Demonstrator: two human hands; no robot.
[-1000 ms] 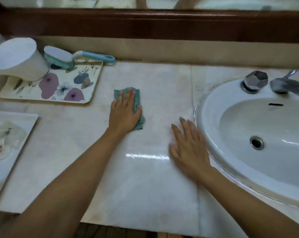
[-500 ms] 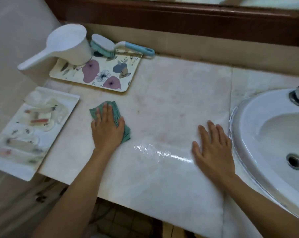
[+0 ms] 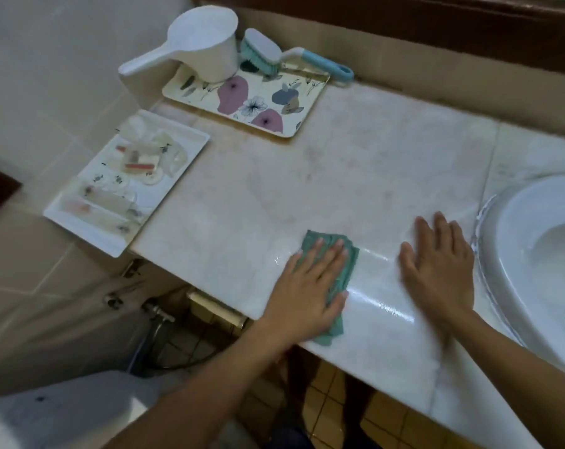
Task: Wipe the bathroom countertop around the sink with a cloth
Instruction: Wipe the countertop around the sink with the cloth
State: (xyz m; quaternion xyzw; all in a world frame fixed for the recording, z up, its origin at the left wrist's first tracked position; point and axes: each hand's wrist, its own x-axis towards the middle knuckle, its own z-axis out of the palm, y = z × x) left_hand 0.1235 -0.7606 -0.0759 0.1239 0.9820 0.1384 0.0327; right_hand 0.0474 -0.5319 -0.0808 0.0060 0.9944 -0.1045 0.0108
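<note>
A folded green cloth (image 3: 347, 264) lies on the pale marble countertop (image 3: 307, 176) near its front edge. My left hand (image 3: 307, 286) presses flat on the cloth with straight fingers, covering most of it. My right hand (image 3: 438, 270) rests flat on the bare counter to the right, fingers spread, just left of the white sink (image 3: 534, 254). A wet shiny streak runs across the counter between and in front of my hands.
A floral tray (image 3: 252, 98) at the back left carries a white scoop (image 3: 203, 50) and a blue-handled brush (image 3: 287, 56). A white tray (image 3: 125, 183) of small wrapped items overhangs the counter's left end. Pipes and tiled floor show below.
My left hand has slid the cloth toward the front edge and to the right, closer to my right hand. The camera has swung left, so the sink sits further right.
</note>
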